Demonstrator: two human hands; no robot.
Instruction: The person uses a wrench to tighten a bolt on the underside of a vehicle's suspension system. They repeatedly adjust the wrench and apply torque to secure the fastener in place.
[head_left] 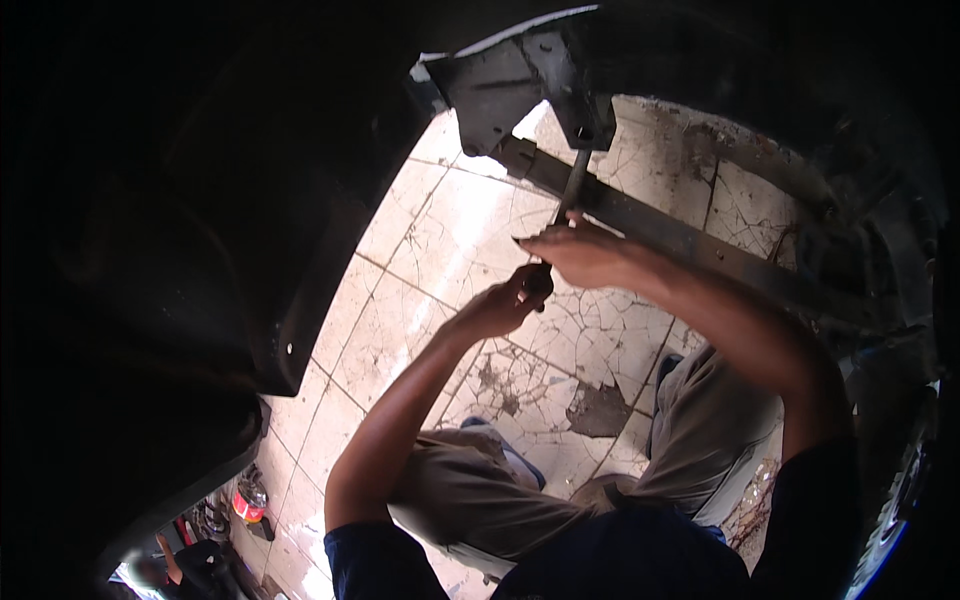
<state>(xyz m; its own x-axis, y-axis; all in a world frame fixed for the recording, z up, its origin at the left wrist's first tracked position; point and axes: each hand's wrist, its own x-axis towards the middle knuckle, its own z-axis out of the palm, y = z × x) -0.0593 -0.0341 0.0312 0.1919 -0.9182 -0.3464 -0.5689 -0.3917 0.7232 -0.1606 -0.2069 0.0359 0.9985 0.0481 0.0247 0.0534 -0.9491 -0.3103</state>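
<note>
A slim greyish rod [574, 183] slants down toward me from a dark metal bracket [585, 125] with a hole near its lower tip. My left hand [500, 305] is closed around a dark, rounded end [537, 281] in line with the rod. Whether this is a handle on the same piece, I cannot tell. Just above it, my right hand [585, 255] wraps the rod from the right, thumb on the far side and fingertips pointing left. The fingers partly cover the rod between my hands.
A dark metal bar [690, 238] runs diagonally behind my right hand. Large black panels [200, 200] curve round the left and top. Below are cracked floor tiles [430, 290] and my bent legs [480, 490]. At lower left, a person [185, 565] is near a red-labelled container [250, 502].
</note>
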